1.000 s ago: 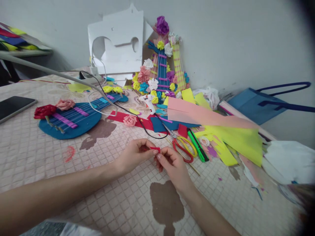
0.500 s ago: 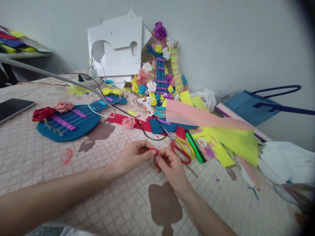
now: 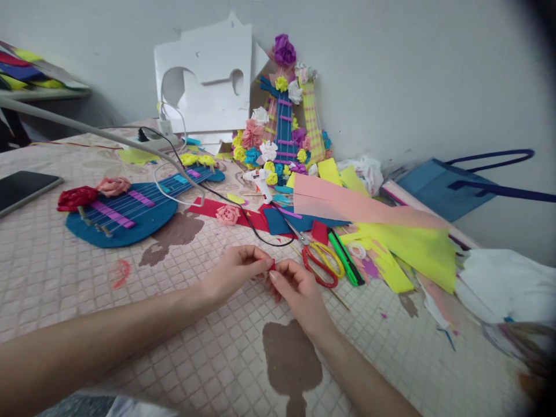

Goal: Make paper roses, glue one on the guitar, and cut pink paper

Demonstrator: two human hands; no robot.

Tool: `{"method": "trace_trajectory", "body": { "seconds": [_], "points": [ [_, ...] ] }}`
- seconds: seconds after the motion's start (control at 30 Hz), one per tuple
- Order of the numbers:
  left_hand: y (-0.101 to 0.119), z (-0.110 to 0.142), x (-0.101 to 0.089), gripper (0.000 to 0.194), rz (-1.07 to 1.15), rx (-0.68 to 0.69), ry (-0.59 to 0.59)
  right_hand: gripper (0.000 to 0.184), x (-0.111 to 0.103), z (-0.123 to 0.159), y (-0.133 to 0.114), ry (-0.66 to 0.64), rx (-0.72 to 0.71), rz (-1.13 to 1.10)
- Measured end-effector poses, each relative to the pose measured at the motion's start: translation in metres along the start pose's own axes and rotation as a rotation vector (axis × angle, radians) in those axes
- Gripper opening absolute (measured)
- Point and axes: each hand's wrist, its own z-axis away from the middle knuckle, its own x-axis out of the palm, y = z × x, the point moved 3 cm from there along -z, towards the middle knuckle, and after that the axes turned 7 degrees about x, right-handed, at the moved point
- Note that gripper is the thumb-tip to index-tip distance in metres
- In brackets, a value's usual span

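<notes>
A small piece of red crepe paper (image 3: 272, 266) is pinched between my two hands, mostly hidden by the fingers. My left hand (image 3: 238, 271) closes thumb and forefinger on its left side. From the right, my right hand (image 3: 299, 292) grips it with bent fingers. Just beyond lie red-and-yellow handled scissors (image 3: 320, 263), a green cutter knife (image 3: 346, 258) and a red paper strip (image 3: 208, 211) with a pink paper rose (image 3: 228, 215) on it. A blue guitar-shaped craft (image 3: 130, 217) with a dark red paper rose (image 3: 77, 198) rests to the left.
A white glue gun (image 3: 259, 180) stands behind the hands, its black cord looping forward. Pink paper (image 3: 347, 200) and yellow paper (image 3: 417, 252) heap at the right. Flower-decorated guitars (image 3: 284, 124) and white foam board (image 3: 208, 75) lean on the wall. A phone (image 3: 26, 188) lies left.
Both hands have shifted slightly left, still pinching the red crepe paper. Less of the red piece shows between the fingers. The surrounding things stay in place.
</notes>
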Motion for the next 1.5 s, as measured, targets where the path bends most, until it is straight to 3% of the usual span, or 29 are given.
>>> {"method": "trace_trajectory", "body": {
  "seconds": [0.23,0.37,0.63,0.77,0.9,1.03,1.17,1.27,1.37,1.43,1.5],
  "points": [
    [-0.005,0.001,0.002,0.022,0.074,-0.063,-0.023,0.025,0.001,-0.002,0.003,0.014,0.007,-0.024],
    [-0.003,-0.001,-0.003,0.023,0.092,-0.066,0.038,0.024,0.000,-0.001,0.002,0.000,0.001,0.000],
    [-0.002,-0.006,-0.011,0.026,0.234,-0.155,0.078,0.021,-0.049,-0.006,-0.007,0.208,-0.088,0.173],
    [-0.006,-0.006,-0.008,0.023,0.213,-0.131,-0.011,0.025,-0.048,-0.006,-0.007,0.142,-0.064,0.075],
    [0.007,-0.001,-0.004,0.016,-0.008,0.170,-0.175,0.030,-0.023,0.000,-0.007,-0.059,-0.010,-0.141],
    [0.025,0.008,-0.004,0.010,-0.345,0.560,-0.175,0.039,-0.007,0.006,-0.004,-0.224,0.086,-0.325],
    [0.029,0.015,-0.007,0.011,-0.594,0.809,-0.224,0.041,-0.002,0.008,0.000,-0.307,0.203,-0.436],
    [0.030,0.017,-0.007,0.013,-0.664,0.911,-0.268,0.037,-0.004,0.007,-0.002,-0.284,0.185,-0.412],
    [0.030,0.014,-0.006,0.010,-0.595,0.855,-0.243,0.034,-0.021,0.004,-0.009,-0.134,0.061,-0.182],
    [0.027,0.009,-0.005,0.004,-0.471,0.665,-0.190,0.029,-0.041,0.000,-0.013,0.043,-0.067,0.108],
    [0.018,0.002,-0.006,0.012,-0.306,0.378,-0.141,0.022,-0.066,-0.004,-0.016,0.282,-0.206,0.470]
  ]
}}
